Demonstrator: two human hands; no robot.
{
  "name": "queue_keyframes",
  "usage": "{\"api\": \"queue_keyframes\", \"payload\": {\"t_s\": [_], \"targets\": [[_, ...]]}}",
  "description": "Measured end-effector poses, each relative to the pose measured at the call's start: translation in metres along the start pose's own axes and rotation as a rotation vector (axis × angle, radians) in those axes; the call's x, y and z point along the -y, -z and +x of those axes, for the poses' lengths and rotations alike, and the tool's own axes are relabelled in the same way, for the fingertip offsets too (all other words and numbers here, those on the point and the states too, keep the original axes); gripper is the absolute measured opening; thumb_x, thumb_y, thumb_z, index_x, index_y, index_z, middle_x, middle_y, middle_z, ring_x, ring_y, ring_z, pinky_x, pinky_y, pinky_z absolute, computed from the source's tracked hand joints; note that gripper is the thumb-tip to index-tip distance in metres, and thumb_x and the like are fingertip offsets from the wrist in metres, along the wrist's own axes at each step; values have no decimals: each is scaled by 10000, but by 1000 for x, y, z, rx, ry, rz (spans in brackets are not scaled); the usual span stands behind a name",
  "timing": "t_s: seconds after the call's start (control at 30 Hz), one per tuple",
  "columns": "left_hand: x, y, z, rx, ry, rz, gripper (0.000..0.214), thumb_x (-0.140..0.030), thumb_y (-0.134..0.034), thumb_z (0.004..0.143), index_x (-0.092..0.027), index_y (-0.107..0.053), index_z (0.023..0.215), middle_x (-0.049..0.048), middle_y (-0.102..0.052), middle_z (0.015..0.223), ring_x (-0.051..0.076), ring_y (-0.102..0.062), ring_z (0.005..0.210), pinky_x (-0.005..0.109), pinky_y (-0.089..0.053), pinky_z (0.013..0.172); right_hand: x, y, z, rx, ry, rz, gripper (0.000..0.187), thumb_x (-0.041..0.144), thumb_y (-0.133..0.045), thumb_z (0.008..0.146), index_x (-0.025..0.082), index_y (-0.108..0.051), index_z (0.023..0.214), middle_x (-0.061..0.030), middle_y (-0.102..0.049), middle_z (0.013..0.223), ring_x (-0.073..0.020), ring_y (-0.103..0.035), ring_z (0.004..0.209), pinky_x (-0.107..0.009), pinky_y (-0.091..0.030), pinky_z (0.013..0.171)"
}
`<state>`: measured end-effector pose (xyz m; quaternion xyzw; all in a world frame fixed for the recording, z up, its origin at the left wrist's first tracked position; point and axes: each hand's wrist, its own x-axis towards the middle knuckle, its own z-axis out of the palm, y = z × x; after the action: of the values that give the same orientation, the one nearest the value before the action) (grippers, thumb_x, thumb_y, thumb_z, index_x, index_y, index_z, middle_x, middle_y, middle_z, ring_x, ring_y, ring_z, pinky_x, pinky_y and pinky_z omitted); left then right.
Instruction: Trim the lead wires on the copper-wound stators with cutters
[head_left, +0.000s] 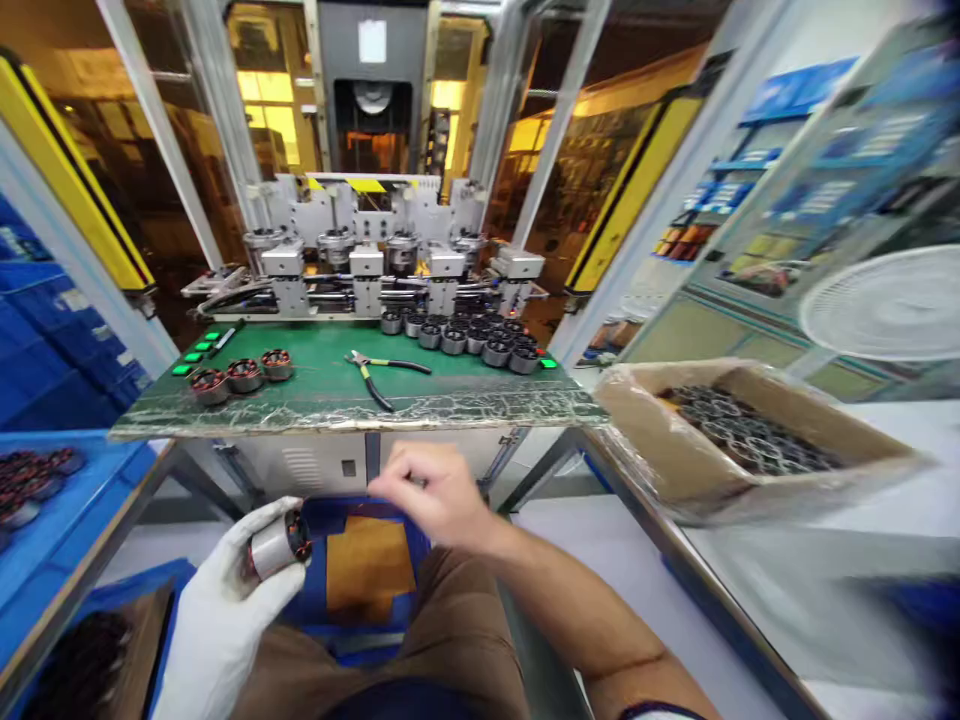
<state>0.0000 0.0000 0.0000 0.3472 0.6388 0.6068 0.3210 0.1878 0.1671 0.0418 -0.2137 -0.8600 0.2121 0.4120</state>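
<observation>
My left hand [240, 580], in a white glove, is closed around a small cylindrical motor stator [277, 545] with copper windings, held low over my lap. My bare right hand [435, 495] hovers just right of it with the fingers curled together; whether anything is pinched in them does not show. Ahead, on the green bench mat [315, 390], lie three wound stators [244, 375] at the left and yellow-handled pliers [379, 372] in the middle.
Several metal rings [465, 335] crowd the bench's back right, in front of a machine fixture [367, 265]. A cardboard box [750, 430] of dark rings sits at right. Blue trays [45, 480] with stators stand at left. A white fan [892, 300] is far right.
</observation>
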Motion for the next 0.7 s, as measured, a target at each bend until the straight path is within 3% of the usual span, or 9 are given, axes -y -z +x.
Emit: {"api": "queue_keyframes", "payload": {"t_s": [0.13,0.2,0.3,0.4,0.57,0.63,0.7], "targets": [[2,-2,-1,-92,-48,-150,602,-333,-864,715,-299,-633,1270,30,-658,1352,181,-683,1104,176,-576,904,-57,13,67,-22,-150,-147,262,374,-620,955,119,-680,966,-87,-722,970,-174,-680,893,-283,-543,849],[1,-3,-4,-69,-83,-251,567,-360,-834,751,-300,-631,1277,46,-639,1374,192,-688,1079,186,-598,828,-77,5,91,54,-208,-241,512,399,-750,855,79,-626,1234,-184,-620,1306,-296,-568,1244,-434,-440,1089],[0,-4,-11,-76,-121,-270,455,-361,-752,845,-299,-635,1280,50,-631,1383,182,-676,1099,188,-595,831,-92,-13,104,233,-294,-357,799,506,-763,819,60,-499,1427,-262,-451,1479,-448,-371,1408,-667,-284,1137],[-2,-3,-16,-106,-198,-151,417,-302,-746,859,-299,-652,1265,30,-667,1335,159,-664,1153,189,-551,973,-90,-17,95,389,-311,-418,772,559,-661,882,72,-475,1452,-257,-482,1455,-452,-424,1370,-709,-301,1104],[-2,-4,-16,-128,-375,-40,450,-210,-790,810,-311,-676,1234,-1,-712,1266,126,-672,1166,157,-526,1011,-81,11,62,600,-160,-539,883,579,-656,867,61,-369,1522,-244,-382,1536,-419,-362,1427,-608,-354,1152],[0,-5,-13,-130,-411,-49,475,-183,-799,795,-310,-674,1235,-3,-710,1268,125,-668,1178,165,-523,1025,-77,21,44,597,0,-617,850,421,-700,836,31,-365,1512,-256,-439,1482,-425,-452,1342,-585,-448,1080],[2,-6,-12,-125,-427,-64,499,-165,-806,781,-303,-671,1241,3,-702,1279,131,-664,1189,175,-526,1030,-70,24,20,482,188,-646,735,210,-651,799,4,-412,1463,-260,-528,1355,-414,-540,1196,-570,-520,967]]}}
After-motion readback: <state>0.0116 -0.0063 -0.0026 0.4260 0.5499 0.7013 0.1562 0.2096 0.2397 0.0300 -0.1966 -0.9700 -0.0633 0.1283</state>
